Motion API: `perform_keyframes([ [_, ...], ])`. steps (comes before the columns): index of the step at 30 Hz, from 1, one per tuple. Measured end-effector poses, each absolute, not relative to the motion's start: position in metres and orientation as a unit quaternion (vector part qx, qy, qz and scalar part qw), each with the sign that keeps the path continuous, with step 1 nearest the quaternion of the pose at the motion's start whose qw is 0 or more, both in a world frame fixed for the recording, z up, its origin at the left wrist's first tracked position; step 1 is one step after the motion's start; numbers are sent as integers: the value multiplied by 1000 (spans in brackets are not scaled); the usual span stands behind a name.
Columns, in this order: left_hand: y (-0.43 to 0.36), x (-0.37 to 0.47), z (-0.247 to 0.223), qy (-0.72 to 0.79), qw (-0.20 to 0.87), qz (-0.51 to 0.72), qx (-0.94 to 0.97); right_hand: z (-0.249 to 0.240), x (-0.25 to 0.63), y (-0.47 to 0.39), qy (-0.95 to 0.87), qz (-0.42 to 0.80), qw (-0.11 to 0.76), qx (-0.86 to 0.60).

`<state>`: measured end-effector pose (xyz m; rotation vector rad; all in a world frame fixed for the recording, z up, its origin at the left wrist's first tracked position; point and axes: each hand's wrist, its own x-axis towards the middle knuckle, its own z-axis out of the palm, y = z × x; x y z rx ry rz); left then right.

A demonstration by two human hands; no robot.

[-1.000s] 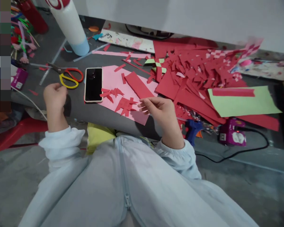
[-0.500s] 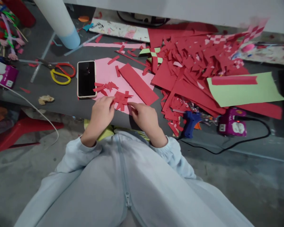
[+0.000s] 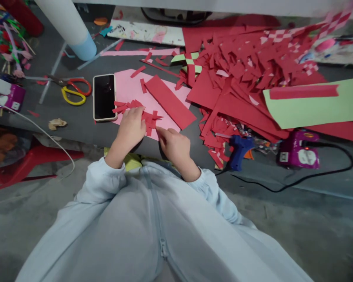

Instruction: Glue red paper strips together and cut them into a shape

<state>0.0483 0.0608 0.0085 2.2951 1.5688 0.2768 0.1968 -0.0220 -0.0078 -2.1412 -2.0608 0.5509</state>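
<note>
Red paper cutout (image 3: 151, 119), flat, thin strips jutting from edges, lies on smooth pink sheet (image 3: 129, 88) on dark matte surface (image 3: 82, 131). Left hand (image 3: 131, 126) bent over cutout's left side; can't tell if fingers pinch it. Right hand (image 3: 174, 144): index finger straight at lower right edge, others curled; grip unclear. Plain red rectangle (image 3: 170, 102) just beside; glossy-screened phone (image 3: 104, 98) left; jagged red scraps (image 3: 238, 66) heaped right.
</note>
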Motion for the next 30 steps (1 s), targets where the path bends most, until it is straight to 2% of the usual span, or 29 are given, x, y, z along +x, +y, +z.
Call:
perform_keyframes([
  [5,71,49,-3,563,344,206,723,-11,197,-23,-686,175,69,-703],
  [8,75,48,-9,560,386,254,688,-11,197,-23,-685,176,72,-703],
  [10,75,45,-6,565,369,263,689,-10,197,-23,-683,179,76,-704],
  [13,68,38,5,608,283,239,703,-5,200,-21,-677,204,90,-701],
  [16,54,32,16,646,244,188,699,1,206,-16,-665,236,133,-696],
  [20,35,28,21,663,199,146,707,7,209,0,-643,218,185,-711],
  [26,21,29,17,670,188,143,704,9,202,27,-626,196,131,-743],
  [30,15,28,16,664,189,145,709,5,198,35,-625,218,145,-735],
])
